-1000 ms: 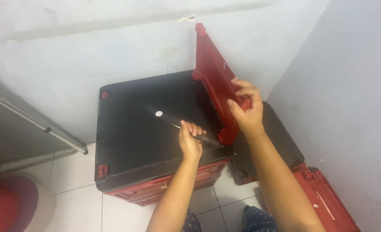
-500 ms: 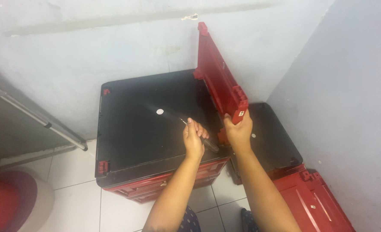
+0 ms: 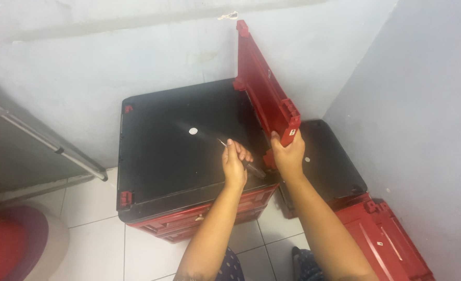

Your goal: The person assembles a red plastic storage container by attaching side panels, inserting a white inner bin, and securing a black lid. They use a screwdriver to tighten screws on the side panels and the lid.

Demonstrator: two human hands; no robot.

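While the left hand (image 3: 234, 165) is curled shut around a thin dark-handled screwdriver (image 3: 241, 158), metal tip aimed up-left over the black top, the right hand (image 3: 287, 156) pinches the lower end of a red ribbed plastic panel (image 3: 264, 91), fingers closed on its bottom corner. Panel stands upright along the right edge of a black flat-topped plastic crate with red sides (image 3: 178, 151), near the white wall (image 3: 111, 57). Panel looks stiff, fairly light, probably top-heavy if let go; ribbed lower end gives the best grip. Small white disc (image 3: 192, 131) sits mid-top. 1 more black-lidded crate (image 3: 329, 166) just right, another red panel (image 3: 386, 239) lying by the grey side wall (image 3: 423, 104). Tight corner on the right; open tiled floor (image 3: 95, 244) on the left.
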